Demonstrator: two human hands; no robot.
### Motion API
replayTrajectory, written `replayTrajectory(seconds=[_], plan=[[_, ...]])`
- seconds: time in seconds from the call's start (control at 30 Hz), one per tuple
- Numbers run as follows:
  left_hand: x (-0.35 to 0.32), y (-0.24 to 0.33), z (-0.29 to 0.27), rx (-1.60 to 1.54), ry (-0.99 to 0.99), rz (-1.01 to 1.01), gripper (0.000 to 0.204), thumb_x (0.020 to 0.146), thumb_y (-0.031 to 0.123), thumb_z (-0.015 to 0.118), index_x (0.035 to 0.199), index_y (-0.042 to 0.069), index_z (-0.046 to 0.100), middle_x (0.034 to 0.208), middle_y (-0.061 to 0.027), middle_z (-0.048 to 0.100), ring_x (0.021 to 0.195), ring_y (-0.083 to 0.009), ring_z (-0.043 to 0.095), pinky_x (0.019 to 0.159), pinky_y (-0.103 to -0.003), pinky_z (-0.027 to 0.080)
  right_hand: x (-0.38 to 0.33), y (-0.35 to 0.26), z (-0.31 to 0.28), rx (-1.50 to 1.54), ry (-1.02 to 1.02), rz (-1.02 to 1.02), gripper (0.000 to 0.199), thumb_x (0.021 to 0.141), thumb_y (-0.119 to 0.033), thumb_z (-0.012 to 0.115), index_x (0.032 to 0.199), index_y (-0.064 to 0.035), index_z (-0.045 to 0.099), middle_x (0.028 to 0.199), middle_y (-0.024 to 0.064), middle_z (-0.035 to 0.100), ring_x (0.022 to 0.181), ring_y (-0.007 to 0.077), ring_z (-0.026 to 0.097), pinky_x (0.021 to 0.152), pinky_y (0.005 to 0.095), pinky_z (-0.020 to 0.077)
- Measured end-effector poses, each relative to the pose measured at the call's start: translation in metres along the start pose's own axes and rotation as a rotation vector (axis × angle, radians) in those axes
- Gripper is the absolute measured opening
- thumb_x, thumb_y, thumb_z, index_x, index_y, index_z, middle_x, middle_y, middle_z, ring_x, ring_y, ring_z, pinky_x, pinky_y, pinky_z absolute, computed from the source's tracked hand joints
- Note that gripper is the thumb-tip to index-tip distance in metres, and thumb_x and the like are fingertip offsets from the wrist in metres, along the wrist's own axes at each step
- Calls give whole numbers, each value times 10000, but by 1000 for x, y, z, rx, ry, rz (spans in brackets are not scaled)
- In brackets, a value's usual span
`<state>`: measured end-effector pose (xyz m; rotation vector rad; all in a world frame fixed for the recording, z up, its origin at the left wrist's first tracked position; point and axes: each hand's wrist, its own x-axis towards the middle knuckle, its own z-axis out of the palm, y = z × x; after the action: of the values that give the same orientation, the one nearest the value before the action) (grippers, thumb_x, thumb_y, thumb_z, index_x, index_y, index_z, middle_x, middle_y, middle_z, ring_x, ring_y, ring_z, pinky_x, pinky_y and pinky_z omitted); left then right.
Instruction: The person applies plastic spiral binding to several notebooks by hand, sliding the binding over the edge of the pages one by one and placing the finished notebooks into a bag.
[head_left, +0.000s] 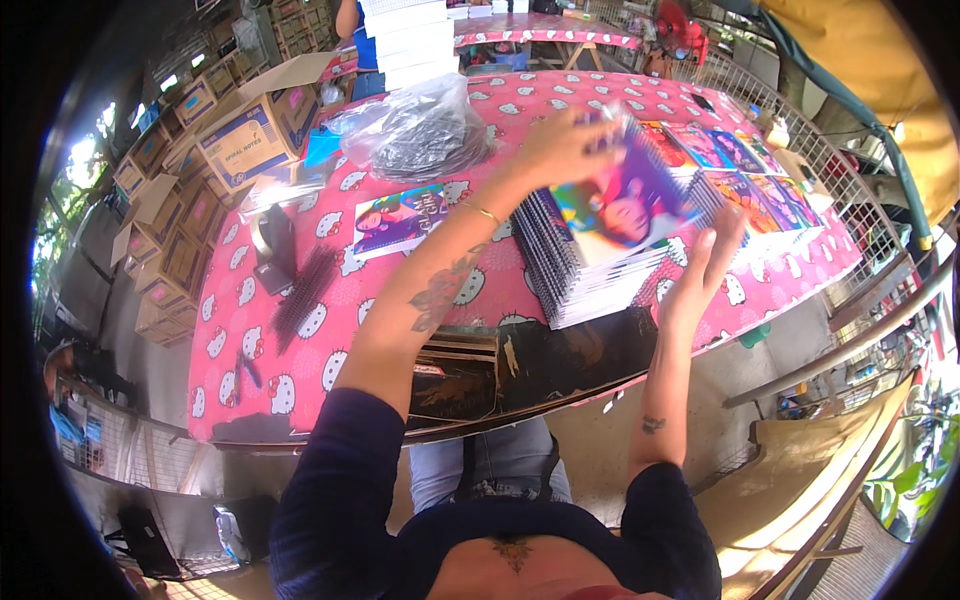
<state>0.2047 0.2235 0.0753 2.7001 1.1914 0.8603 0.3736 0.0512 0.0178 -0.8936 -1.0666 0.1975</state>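
Observation:
A tall stack of spiral notebooks [590, 290] stands on the pink table in front of me, black coils showing along its left side. On top lies a spiral notebook [630, 205] with a colourful purple cover, blurred by motion. My left hand [568, 150] reaches across to that notebook's far edge, its fingers bent over it. Beside the stack's right side is my right hand [703, 270], fingers stretched up and holding nothing. Left of the stack, another purple-covered notebook [400, 220] lies flat.
Rows of colourful notebooks [750, 185] lie at the right. A clear plastic bag [425, 130] of black coils sits farther back. Loose black coils [305, 295] and a dark tape dispenser [272, 245] are at the left. Cardboard boxes [250, 140] stand beyond the table [340, 290].

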Motion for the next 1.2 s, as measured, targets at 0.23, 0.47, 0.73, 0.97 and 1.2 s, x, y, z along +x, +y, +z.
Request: replayTrajectory(seconds=[0.23,0.47,0.73,0.97,1.2], plan=[[-30,-30,47,53,345,50,562,1031,517,466,1447,148,547,1482,-225,510,1353,-391,514,1105,-595,375,-39,26,43,-807,-648,-520,546,928,-345,656,1355,-10,601,1392,167,608,1340,315,526,1155,516,312],[-215,-189,-30,330,-87,-114,313,939,245,671,1187,56,707,1207,-201,690,1115,-364,665,926,-442,546,-35,14,45,-737,-566,-594,436,893,-262,671,1257,-21,665,1322,143,653,1246,318,590,1113,507,365],[-280,-221,-3,232,-103,-357,303,947,195,664,1215,55,693,1242,-153,693,1069,-369,680,874,-440,574,-101,-19,67,-115,-728,-392,346,847,-78,729,1185,-23,687,1239,151,644,1178,353,609,1018,445,458],[-285,-207,7,232,143,-222,332,933,298,692,1201,105,728,1160,-146,725,1047,-333,697,888,-427,573,-133,-2,78,22,-877,-116,329,912,-90,696,1238,-49,683,1240,163,654,1096,339,652,926,408,512],[-275,-213,-3,174,32,-344,266,946,269,680,1170,146,753,1140,-113,737,997,-317,716,845,-412,579,-150,4,74,90,-979,55,274,974,-119,638,1231,-36,685,1213,171,667,1044,331,675,865,374,533]])
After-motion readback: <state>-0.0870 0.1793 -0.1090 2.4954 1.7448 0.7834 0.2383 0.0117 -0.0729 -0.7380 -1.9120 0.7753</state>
